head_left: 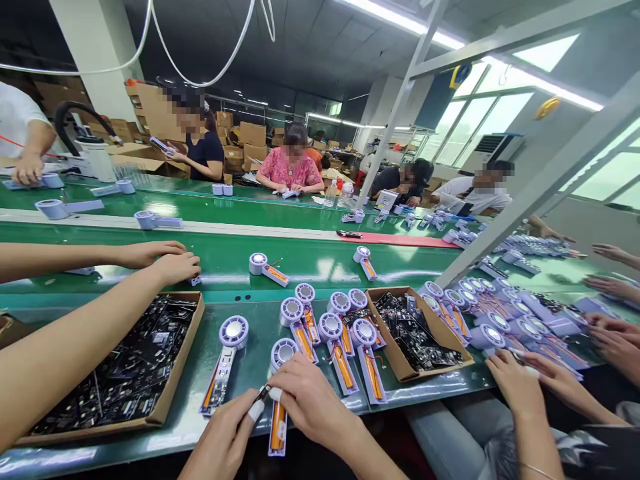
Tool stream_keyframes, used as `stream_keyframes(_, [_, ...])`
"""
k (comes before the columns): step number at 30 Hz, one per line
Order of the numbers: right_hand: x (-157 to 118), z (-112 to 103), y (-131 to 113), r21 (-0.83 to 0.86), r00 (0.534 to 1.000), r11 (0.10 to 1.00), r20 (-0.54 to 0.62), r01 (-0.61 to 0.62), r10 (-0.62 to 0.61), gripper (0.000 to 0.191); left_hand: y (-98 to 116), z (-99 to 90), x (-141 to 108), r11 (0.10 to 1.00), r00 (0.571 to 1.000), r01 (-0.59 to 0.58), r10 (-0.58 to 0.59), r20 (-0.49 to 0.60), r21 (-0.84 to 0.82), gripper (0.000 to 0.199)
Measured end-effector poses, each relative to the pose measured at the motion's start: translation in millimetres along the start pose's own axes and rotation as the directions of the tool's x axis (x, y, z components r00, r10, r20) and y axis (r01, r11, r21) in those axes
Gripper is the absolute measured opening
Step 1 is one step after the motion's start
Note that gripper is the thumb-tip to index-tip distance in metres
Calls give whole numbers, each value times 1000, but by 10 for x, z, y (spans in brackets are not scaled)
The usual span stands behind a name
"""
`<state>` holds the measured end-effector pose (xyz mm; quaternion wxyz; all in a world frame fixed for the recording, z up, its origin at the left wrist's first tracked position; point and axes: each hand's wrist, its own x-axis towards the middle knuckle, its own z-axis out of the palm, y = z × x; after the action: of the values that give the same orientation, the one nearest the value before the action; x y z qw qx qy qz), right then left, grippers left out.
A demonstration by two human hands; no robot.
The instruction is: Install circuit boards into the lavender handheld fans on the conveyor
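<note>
My left hand [223,437] and my right hand [310,400] are at the bottom centre, both with white finger cots. Their fingertips pinch a small black part [263,393] between them. Just below it lies an open lilac handle with an orange battery [278,427], under my right hand's fingers. A lilac fan-like unit [233,332] lies to the left of my hands, and several similar units [330,327] lie to the right. Cardboard trays of black circuit boards stand on either side, the left one [186,357] and the centre one [440,340].
A co-worker's hands [170,263] reach in on the left, and another person's hands [515,383] work on the right among many lilac units. A green conveyor belt [225,267] runs behind my bench. Several seated people and stacked cartons fill the background.
</note>
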<state>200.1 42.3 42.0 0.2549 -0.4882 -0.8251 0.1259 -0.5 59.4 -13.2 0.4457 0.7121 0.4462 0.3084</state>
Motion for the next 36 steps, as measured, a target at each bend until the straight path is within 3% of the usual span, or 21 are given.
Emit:
stream_keyframes(4, [-35, 70, 46, 40, 999, 998, -30, -38, 39, 18, 51, 25, 25, 1000, 999, -4, 3, 49, 11, 35])
stream_keyframes(7, [-148, 79, 93, 204, 987, 973, -98, -109, 131, 22, 71, 54, 17, 998, 997, 66, -65, 37, -14, 37])
stream_keyframes(9, [-269, 91, 115, 336, 939, 917, -187, -214, 288, 25, 67, 78, -15, 993, 993, 117, -117, 7, -22, 37])
stream_keyframes(11, [-397, 127, 113, 437, 857, 837, -233, -331, 460, 26, 75, 104, -62, 987, 986, 160, -161, -35, -16, 36])
stream_keyframes(13, [-493, 183, 79, 488, 800, 761, -189, -427, 570, 25, 110, 125, -107, 981, 978, 195, -195, -74, -7, 36])
stream_keyframes(15, [-531, 233, 22, 510, 786, 706, -90, -491, 612, 28, 165, 137, -138, 974, 969, 225, -225, -105, -12, 36])
stream_keyframes(18, [-480, 241, -56, 514, 799, 696, -33, -503, 601, 25, 236, 138, -153, 969, 964, 246, -248, -96, -32, 34])
stream_keyframes(21, [-380, 159, -81, 460, 832, 772, -115, -439, 542, 16, 252, 137, -154, 975, 972, 221, -222, -78, -19, 32])
stream_keyframes(27, [-226, -57, -94, 332, 930, 922, -232, -200, 285, 19, 248, 175, -204, 988, 986, 151, -149, -69, 26, 39])
stream_keyframes(29, [-165, -70, -131, 352, 949, 923, -209, -153, 237, 18, 266, 189, -226, 987, 986, 158, -157, -54, 21, 44])
stream_keyframes(31, [-102, -23, -167, 468, 941, 856, -132, -219, 313, 14, 288, 199, -238, 986, 984, 168, -168, -59, 3, 46])
stream_keyframes(34, [-35, 128, -177, 713, 862, 601, 7, -360, 507, 13, 323, 198, -235, 982, 980, 182, -185, -74, -49, 44])
stream_keyframes(36, [-23, 214, -158, 813, 823, 456, 50, -363, 566, 19, 350, 190, -226, 980, 978, 184, -191, -88, -80, 41])
